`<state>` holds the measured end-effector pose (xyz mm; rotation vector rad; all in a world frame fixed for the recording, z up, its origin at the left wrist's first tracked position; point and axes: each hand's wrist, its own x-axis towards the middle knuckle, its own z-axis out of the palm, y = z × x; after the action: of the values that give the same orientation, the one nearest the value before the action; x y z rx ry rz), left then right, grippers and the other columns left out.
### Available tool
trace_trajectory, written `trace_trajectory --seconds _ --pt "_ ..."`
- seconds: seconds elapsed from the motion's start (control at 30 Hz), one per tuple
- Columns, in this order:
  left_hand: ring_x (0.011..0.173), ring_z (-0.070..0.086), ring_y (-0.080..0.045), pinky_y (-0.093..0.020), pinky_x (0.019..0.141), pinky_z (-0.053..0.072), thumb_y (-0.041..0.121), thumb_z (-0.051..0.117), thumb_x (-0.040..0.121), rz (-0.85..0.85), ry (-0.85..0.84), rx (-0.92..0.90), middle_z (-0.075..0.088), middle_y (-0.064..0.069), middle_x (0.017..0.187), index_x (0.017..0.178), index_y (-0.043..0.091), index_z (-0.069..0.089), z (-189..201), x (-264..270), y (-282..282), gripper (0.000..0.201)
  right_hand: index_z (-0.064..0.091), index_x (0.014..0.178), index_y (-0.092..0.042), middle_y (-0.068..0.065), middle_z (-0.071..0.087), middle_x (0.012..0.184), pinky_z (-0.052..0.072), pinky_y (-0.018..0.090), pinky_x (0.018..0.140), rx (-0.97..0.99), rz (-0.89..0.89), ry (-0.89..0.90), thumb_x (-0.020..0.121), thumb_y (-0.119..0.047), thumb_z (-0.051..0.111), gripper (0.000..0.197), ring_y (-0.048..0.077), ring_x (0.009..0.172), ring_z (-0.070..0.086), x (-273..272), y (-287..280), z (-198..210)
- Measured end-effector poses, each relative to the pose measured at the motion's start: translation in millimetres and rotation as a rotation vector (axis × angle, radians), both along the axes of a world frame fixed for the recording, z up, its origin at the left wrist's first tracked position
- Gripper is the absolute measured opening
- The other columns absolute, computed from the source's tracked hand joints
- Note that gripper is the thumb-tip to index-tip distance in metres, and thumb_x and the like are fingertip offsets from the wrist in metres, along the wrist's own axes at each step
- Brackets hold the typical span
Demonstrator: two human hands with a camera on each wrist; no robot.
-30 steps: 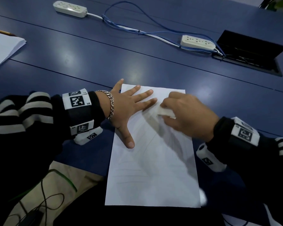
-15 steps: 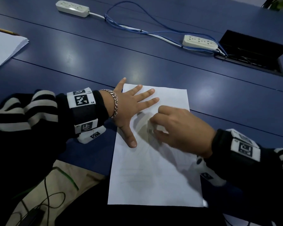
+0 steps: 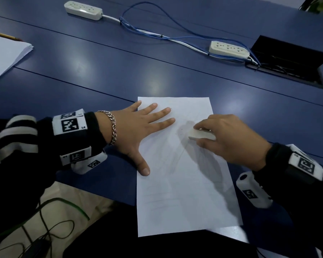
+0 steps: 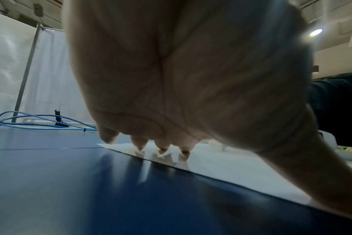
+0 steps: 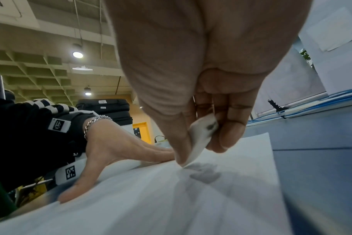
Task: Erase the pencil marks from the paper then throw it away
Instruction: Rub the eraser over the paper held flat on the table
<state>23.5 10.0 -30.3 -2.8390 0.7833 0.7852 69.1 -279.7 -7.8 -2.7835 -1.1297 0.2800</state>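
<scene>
White rectangular sheet of paper [image 3: 185, 183] is lying flat on the dark blue table [image 3: 101, 75], near edge toward the person, faint grey pencil marks [image 3: 168, 157] showing across its middle. Left hand [image 3: 138, 131] is spreading wide and flat over the sheet's left edge — fingers straight, tips pressing down on the paper, thumb [image 3: 143, 167] splayed toward the near side and touching the sheet's edge. Silver chain bracelet [image 3: 112, 127] is sitting on that wrist. Right hand [image 3: 229, 140] is curling around a small white block eraser [image 3: 201, 135], pinching it between thumb and fingers; the eraser's lower edge is touching the paper on the sheet's upper right part, just beside the left fingertips. Two white power strips [image 3: 228, 49] and blue cables [image 3: 175, 30] are lying beyond the sheet's far edge. A white paper stack [image 3: 4, 54] with a pencil [image 3: 6, 35] is resting well off to the sheet's far left.
</scene>
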Motion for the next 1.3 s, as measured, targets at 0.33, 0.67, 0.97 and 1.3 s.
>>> trace_trajectory --seconds 0.33,0.67,0.97,1.3 --pt "0.158 -0.022 -0.032 -0.071 0.119 -0.012 0.110 0.051 0.041 0.021 -0.017 0.068 -0.039 0.012 0.165 0.152 0.043 -0.038 3 0 -7 0.157 0.070 0.112 -0.019 -0.002 0.062 0.096 0.052 0.039 0.078 0.034 0.045 -0.031 0.092 -0.047 0.060 0.036 0.024 0.092 0.062 -7 31 4" --pt "0.158 -0.021 -0.030 -0.077 0.116 -0.008 0.111 0.050 0.037 0.037 -0.007 0.057 -0.038 0.015 0.165 0.152 0.045 -0.036 5 -2 -7 0.157 0.068 0.110 -0.019 -0.002 0.059 0.094 0.052 0.040 0.072 -0.033 0.104 -0.054 0.091 -0.055 0.039 0.050 0.026 0.089 0.063 -10 32 12" --pt "0.158 -0.021 -0.032 -0.079 0.114 -0.009 0.110 0.050 0.038 0.037 -0.008 0.073 -0.040 0.015 0.163 0.151 0.045 -0.037 7 -2 -9 0.157 0.068 0.105 -0.018 -0.001 0.057 0.093 0.051 0.039 0.069 -0.040 0.202 -0.014 0.093 -0.055 0.035 0.051 0.026 0.083 0.061 -35 40 9" --pt "0.158 -0.022 -0.032 -0.081 0.112 -0.008 0.109 0.053 0.039 0.049 0.010 0.066 -0.041 0.016 0.163 0.151 0.046 -0.037 8 -2 -9 0.157 0.066 0.103 -0.019 -0.002 0.055 0.092 0.047 0.035 0.067 -0.101 0.289 -0.002 0.091 -0.052 0.031 0.050 0.023 0.081 0.058 -41 39 14"
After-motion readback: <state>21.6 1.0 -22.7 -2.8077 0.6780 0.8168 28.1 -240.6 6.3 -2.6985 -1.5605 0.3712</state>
